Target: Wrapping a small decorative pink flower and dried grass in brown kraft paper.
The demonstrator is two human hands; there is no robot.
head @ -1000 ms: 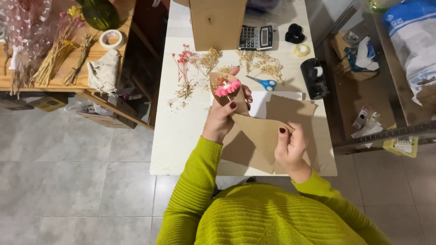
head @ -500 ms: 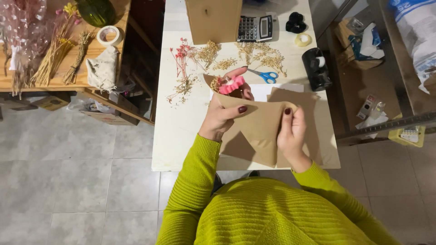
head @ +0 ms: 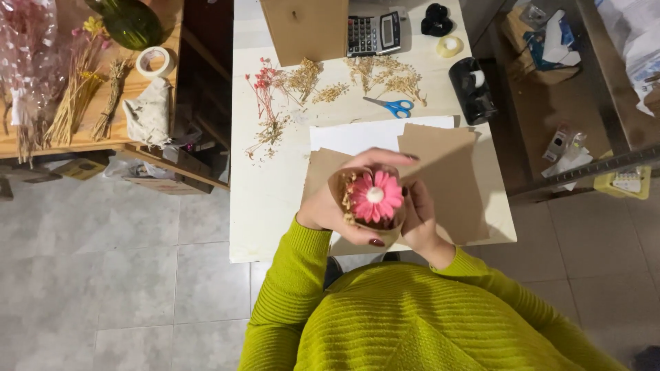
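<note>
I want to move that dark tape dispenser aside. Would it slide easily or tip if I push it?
The tape dispenser looks chunky and solid, so it is probably heavy for its size and would resist a light push. It sits low and long on the white table, so tipping seems unlikely; it would rather slide.

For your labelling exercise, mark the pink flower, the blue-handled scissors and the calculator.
pink flower [head: 375, 196], head view, its white centre.
blue-handled scissors [head: 397, 108], head view, the handle loops.
calculator [head: 373, 33], head view, its keypad.
</note>
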